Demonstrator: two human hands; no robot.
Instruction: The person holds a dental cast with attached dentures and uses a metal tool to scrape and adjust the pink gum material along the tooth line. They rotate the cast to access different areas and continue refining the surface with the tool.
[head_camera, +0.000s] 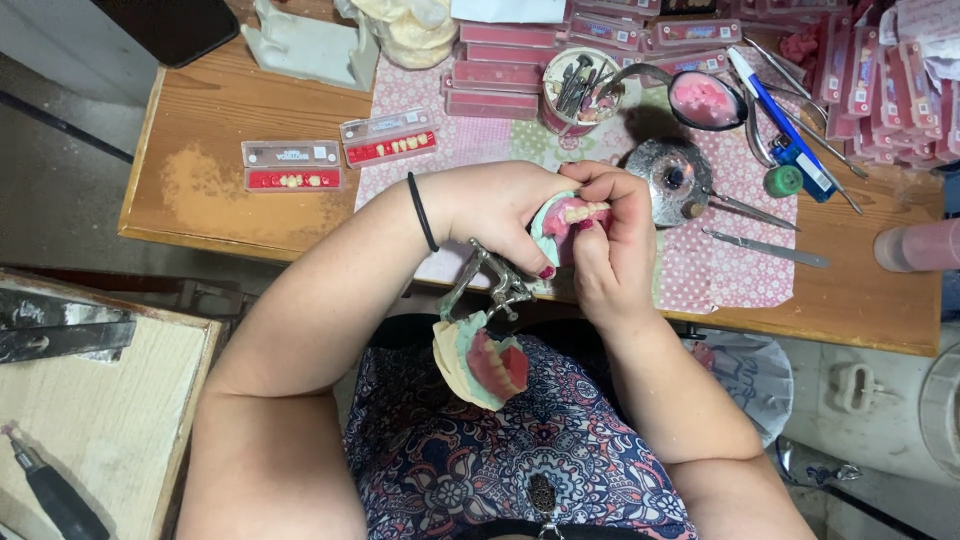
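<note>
Bright, even overhead light; soft shadows under the forearms; slight glare on the round metal dish (676, 172); edges mildly stretched, focus sharp.

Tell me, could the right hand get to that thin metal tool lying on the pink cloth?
Probably yes. The metal tool lies bare on the pink cloth, close beside the right hand, with nothing between. But that hand is busy on the denture model now.

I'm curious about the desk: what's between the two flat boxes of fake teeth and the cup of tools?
Head view: only pink patterned cloth lies between the boxes and cup.
</note>
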